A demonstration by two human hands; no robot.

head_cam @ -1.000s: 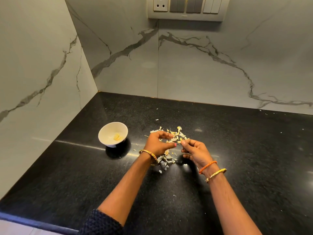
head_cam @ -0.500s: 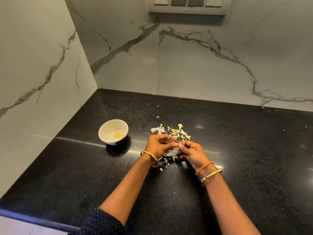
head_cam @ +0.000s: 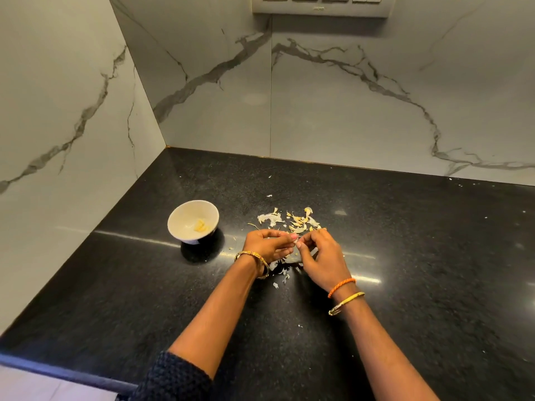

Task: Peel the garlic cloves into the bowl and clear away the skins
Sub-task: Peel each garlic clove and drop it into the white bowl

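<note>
Left hand [head_cam: 267,246] and right hand [head_cam: 320,256], fingers curled, together pinch a small pale garlic clove [head_cam: 296,241]: light, firm, likely slippery; papery skin best nipped at its tip.

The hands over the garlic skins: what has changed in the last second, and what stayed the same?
The left hand and right hand have closed the gap between them; their fingertips now meet and pinch a small pale piece, probably a garlic clove, too small to tell. Nothing was let go. The white bowl with peeled garlic, and the garlic skins on the black counter, stayed where they were.
</note>
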